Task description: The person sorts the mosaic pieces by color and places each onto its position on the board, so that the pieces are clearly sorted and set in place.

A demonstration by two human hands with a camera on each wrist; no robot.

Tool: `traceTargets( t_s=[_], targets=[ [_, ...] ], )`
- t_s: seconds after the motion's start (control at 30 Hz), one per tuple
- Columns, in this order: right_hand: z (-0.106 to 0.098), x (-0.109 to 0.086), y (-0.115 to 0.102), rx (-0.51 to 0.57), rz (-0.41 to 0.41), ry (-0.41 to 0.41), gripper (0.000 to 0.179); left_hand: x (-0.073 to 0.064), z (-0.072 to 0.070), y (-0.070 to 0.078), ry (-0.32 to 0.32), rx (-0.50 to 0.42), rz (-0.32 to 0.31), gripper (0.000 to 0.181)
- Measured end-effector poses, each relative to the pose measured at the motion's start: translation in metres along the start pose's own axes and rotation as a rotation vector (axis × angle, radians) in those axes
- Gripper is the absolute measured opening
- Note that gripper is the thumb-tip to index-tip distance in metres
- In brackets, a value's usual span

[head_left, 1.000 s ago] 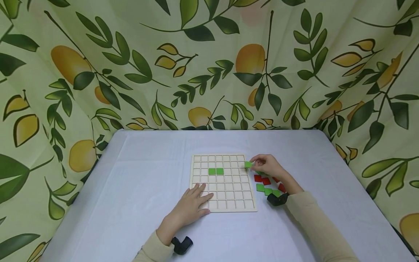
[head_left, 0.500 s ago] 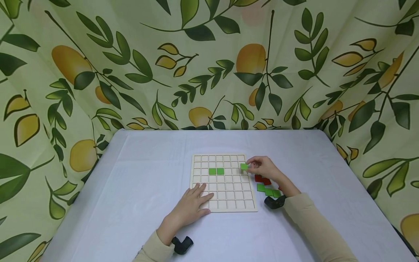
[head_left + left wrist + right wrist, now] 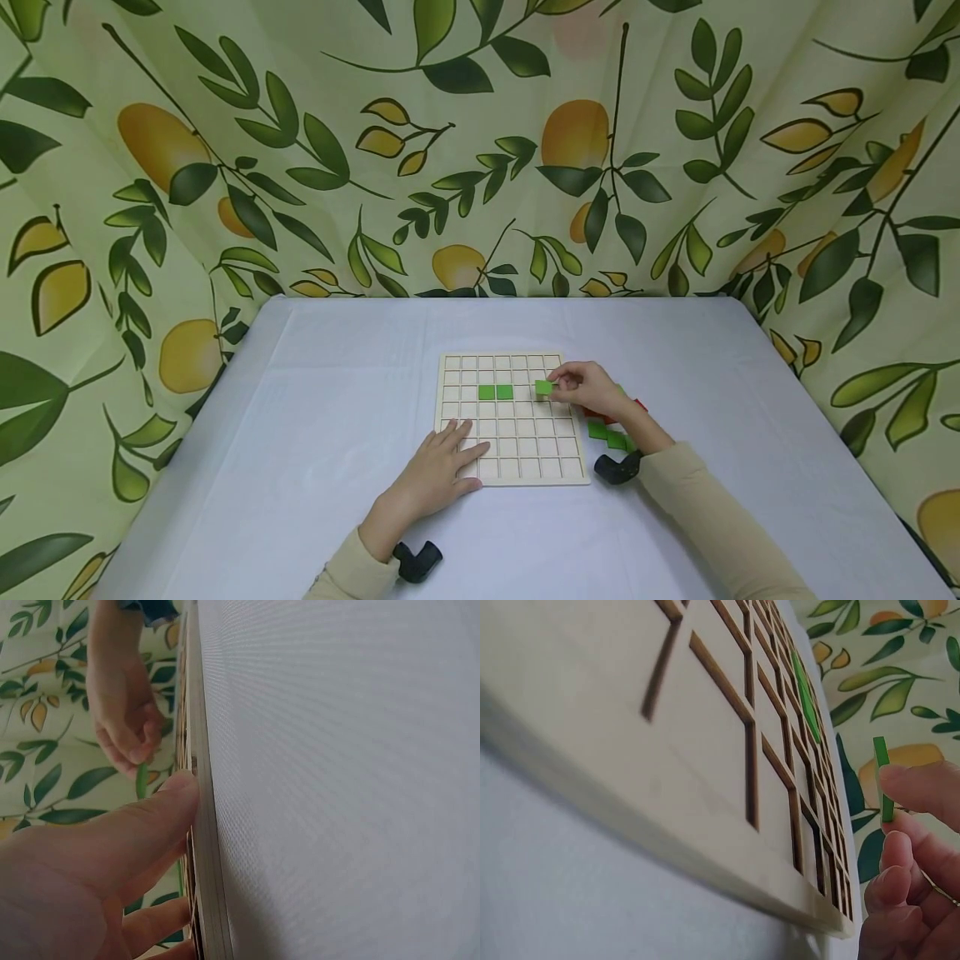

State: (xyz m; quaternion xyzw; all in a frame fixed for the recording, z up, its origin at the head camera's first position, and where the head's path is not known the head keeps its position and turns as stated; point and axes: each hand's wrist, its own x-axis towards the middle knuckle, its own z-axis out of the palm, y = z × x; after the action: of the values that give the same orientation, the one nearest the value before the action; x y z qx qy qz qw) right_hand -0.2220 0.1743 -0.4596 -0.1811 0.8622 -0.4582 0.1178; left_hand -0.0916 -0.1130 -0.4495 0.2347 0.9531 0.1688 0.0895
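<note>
Around left hand [image 3: 435, 473] and right hand [image 3: 588, 387], white cloth-covered tabletop [image 3: 337, 400], far edge well beyond both. Under left hand, fingers spread, square pale-wood grid board [image 3: 528, 450]. By right hand's wrist, loose red and green square tiles [image 3: 617, 440]. Ahead of left hand, two green square tiles [image 3: 487, 392] in adjacent cells. Pinched in right hand, above the board, thin green square tile [image 3: 543, 387].

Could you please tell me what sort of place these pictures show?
It looks like a small indoor tabletop activity area, though the wider room is hidden. A white-covered table fills the foreground, a leaf-and-fruit printed cloth hangs behind it, and a gridded board lies on top.
</note>
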Motion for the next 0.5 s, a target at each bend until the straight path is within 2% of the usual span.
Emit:
traceTargets(
  t_s=[0.27, 0.5],
  targets=[
    [0.007, 0.002, -0.003, 0.028, -0.034, -0.005, 0.028, 0.0, 0.0, 0.0, -0.009, 0.006, 0.001, 0.052],
    [0.014, 0.007, -0.002, 0.028, -0.032, -0.008, 0.025, 0.0, 0.0, 0.0, -0.013, 0.006, -0.006, 0.053]
  ],
)
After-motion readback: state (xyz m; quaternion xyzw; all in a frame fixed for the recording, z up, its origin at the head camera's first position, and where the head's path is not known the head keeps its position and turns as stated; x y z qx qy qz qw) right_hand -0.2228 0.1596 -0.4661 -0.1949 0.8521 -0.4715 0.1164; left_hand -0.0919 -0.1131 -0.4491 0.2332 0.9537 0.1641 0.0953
